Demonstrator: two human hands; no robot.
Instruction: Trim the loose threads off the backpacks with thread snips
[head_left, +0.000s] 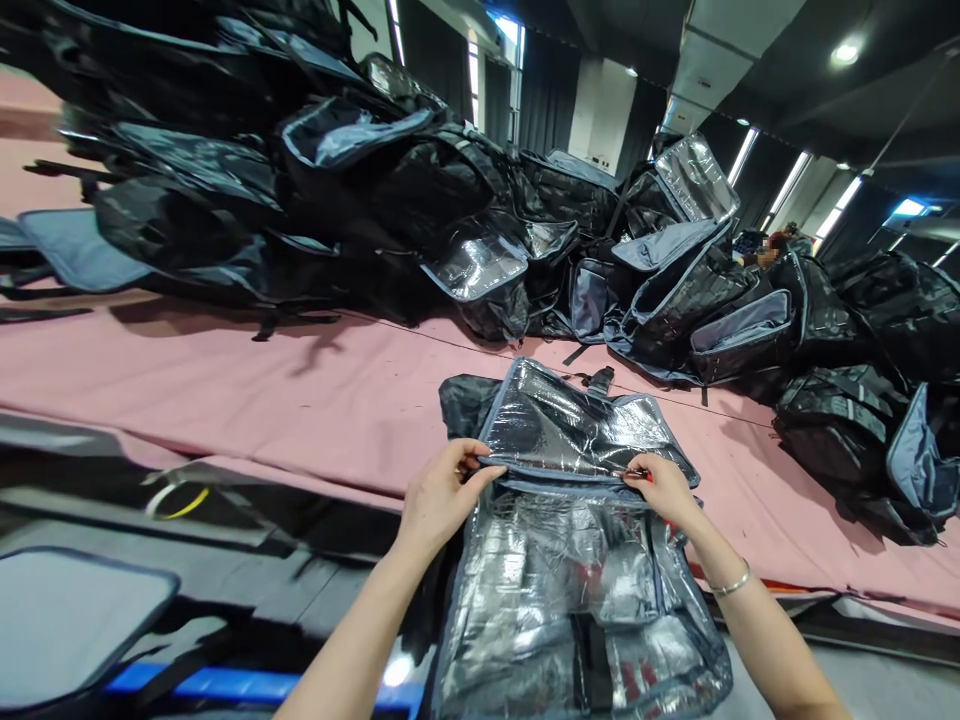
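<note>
An insulated bag with a shiny silver lining and grey-blue edge binding lies opened out before me, its lower part hanging over the table's front edge. Its silver flap rests on the pink table. With thumb and fingers, my left hand pinches the bound edge at the left end of the seam between flap and body. At the right end of that edge my right hand is closed around a small dark thing with a bit of red, mostly covered by the fingers, so its kind is unclear.
A long heap of black bags, many gaping with grey or silver linings, runs along the back of the pink-covered table. More black bags stand at right. Below left are a grey panel and a blue bar. Far off, a person is partly visible.
</note>
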